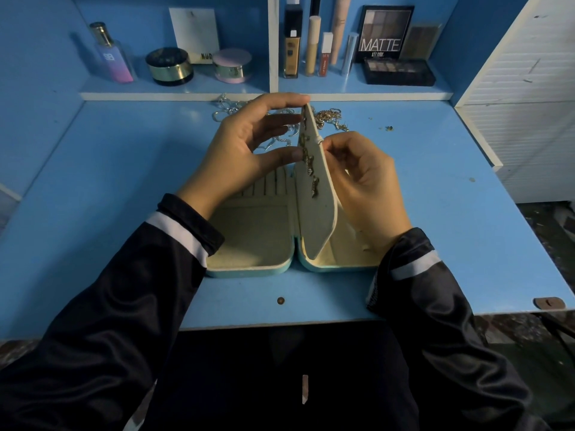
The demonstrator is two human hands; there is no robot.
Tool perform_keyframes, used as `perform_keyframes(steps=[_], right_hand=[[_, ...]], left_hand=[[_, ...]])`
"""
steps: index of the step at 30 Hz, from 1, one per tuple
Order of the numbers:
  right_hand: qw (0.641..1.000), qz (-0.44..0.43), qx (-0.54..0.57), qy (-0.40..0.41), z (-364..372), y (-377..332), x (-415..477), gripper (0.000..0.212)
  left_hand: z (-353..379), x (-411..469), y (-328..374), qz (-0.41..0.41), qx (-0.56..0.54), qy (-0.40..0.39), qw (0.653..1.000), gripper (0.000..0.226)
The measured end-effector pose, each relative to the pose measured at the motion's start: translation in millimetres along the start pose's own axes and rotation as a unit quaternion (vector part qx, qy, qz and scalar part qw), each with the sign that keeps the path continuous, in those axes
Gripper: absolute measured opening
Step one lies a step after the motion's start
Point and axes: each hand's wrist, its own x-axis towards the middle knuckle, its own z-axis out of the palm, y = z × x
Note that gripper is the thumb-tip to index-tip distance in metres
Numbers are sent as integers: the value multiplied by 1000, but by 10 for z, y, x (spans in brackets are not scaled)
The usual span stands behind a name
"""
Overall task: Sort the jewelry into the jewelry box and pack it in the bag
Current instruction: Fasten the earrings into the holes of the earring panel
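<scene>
The box (249, 265) lies open on the table (124, 181). Its flap (320, 219) stands upright between the hands. The left hand (236, 150) grips the flap's top and earring-hung face, and the right hand (364, 181) pinches its far edge. Loose chains (328, 116) lie just behind.

Clad in a dark, faintly glossy jacket (280, 368), spread across the view below the jewelry box (249, 270). Down-left of the box the left sleeve (118, 300), down-right of it the right sleeve (445, 321), both creased and catching dull highlights. Ribbed black cuff at each wrist by the box's near corners, backed by one white band (177, 233). Pale speckled trim along the right sleeve's inner seam. Small pinkish zip pull (305, 388) straight below the box. Bare past the cuffs: left hand (239, 150) and right hand (367, 185).
</scene>
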Motion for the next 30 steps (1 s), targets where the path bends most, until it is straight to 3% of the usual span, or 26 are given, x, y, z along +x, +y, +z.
perform_keyframes(steps=[5, 12, 30], right_hand=[[997, -51, -62, 10, 26, -5, -13, 6], [1000, -20, 14, 1, 10, 32, 13, 7], [999, -49, -24, -8, 35, 43, 36, 6]], left_hand=[[-5, 3, -3, -1, -4, -2, 1000, 52], [-7, 0, 0, -3, -12, 3, 1000, 52], [-5, 3, -5, -4, -23, 11, 1000, 55]])
